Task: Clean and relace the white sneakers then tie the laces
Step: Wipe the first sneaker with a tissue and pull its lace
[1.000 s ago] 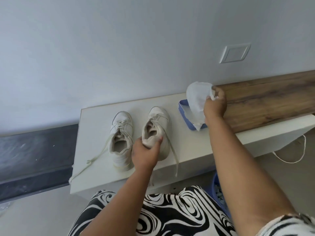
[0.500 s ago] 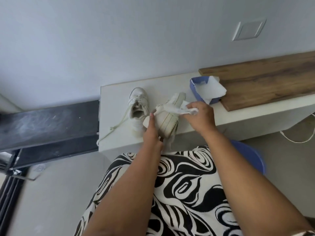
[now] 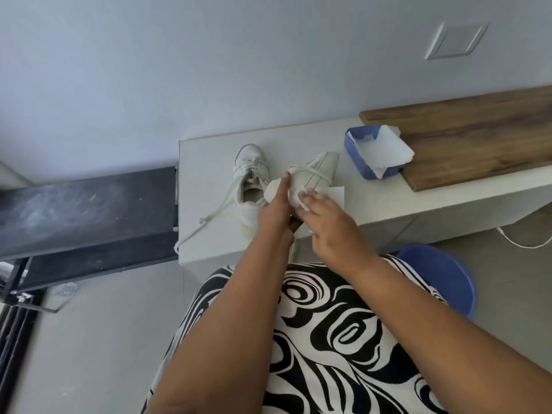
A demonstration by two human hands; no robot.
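Note:
Two white sneakers are on a white bench [image 3: 209, 150]. The left sneaker [image 3: 249, 180] stands upright, and its loose lace [image 3: 209, 218] trails to the bench's left front corner. The right sneaker [image 3: 316, 171] is tipped on its side, with a lace wrapped across it. My left hand [image 3: 276, 212] grips this sneaker at the heel, forefinger stretched along it. My right hand [image 3: 328, 222] presses a white wipe [image 3: 336, 194] flat against the sneaker's side. Part of the sneaker is hidden under both hands.
A blue wipe pack [image 3: 363, 162] with a sheet sticking out lies right of the sneakers, beside a wooden board [image 3: 478, 138]. A blue bin [image 3: 442, 270] stands on the floor at right, near a white cable [image 3: 519, 242]. A dark low shelf [image 3: 86, 210] adjoins the bench's left.
My right hand pulled a wipe from the blue pack and brought it to the right sneaker. My left hand tipped that sneaker onto its side. The camera view shifted left.

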